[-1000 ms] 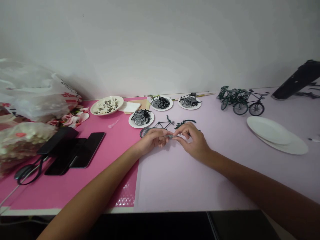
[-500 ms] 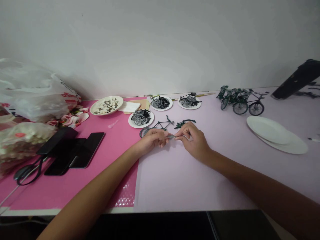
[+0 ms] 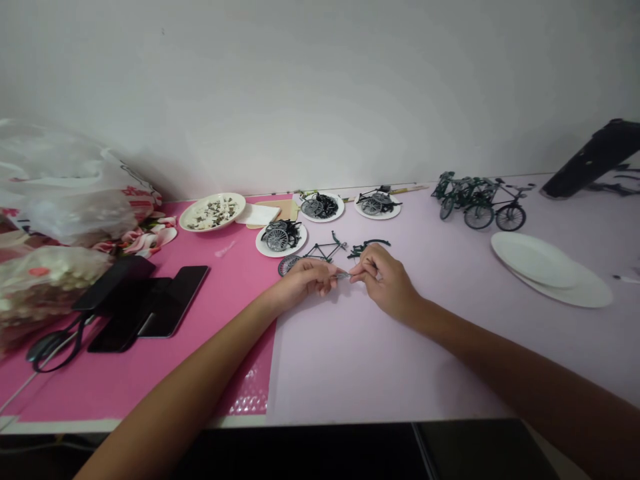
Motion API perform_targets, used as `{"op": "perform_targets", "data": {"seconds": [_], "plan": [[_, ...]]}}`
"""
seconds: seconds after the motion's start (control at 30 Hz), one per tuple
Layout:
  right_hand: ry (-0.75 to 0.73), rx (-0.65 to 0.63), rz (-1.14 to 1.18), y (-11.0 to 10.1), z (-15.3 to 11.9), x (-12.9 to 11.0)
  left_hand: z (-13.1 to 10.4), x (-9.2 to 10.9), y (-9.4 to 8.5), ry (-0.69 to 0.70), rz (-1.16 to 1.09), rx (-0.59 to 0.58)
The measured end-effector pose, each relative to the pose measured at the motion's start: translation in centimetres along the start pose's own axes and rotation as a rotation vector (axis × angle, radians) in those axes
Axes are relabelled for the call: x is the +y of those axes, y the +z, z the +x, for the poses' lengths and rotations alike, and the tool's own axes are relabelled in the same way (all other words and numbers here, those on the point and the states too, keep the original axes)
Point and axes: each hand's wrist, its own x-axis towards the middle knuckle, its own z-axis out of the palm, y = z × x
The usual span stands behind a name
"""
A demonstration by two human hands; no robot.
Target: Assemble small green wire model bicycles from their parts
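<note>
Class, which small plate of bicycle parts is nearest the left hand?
The leftmost parts plate, just beyond the left hand; the middle plate and right plate stand farther back.

Small part (image 3: 343, 274) mostly hidden between left hand (image 3: 306, 281) and right hand (image 3: 384, 279), too small to identify. White bag (image 3: 60, 183), desk's (image 3: 360, 373) back edge: cut off left.

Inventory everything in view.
Small part: one, grey, centre
Bike frame: one, green, centre
Wheel: one, grey, beside frame
Curved parts: some, green, centre
Small plates: three, white, back
Model bicycles: several, dark, back right
Large plates: two, white, right
Bowl: one, cream, back left
Pads: two, white over tan, back
Phone-like slabs: two, black, left
Box: one, black, left
Plastic bags: some, whitish, left
Flowers: some, pink, left
Cylinder: one, black, right
Tabletop: one, pink-lilac, below
Left hand: one, centre
Right hand: one, centre
</note>
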Motion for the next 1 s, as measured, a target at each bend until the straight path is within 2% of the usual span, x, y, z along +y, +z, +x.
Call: {"op": "perform_targets", "data": {"seconds": [0.13, 0.37, 0.63, 1.0], "plan": [[-0.07, 0.031, -0.042, 0.2, 0.1, 0.0, 0.1, -0.1, -0.1, 0.007, -0.044, -0.002], [-0.218, 0.065, -0.251, 0.1, 0.5, -0.4, 0.2, -0.2, -0.4, 0.029, -0.065, -0.01], [-0.188, 0.048, -0.275, 0.1, 0.6, -1.3, 0.2, -0.1, -0.2, 0.039, -0.074, -0.003], [-0.196, 0.022, -0.251, 0.2, 0.6, -0.9, 0.1, 0.0, 0.1, 0.025, 0.012, 0.005]]}}
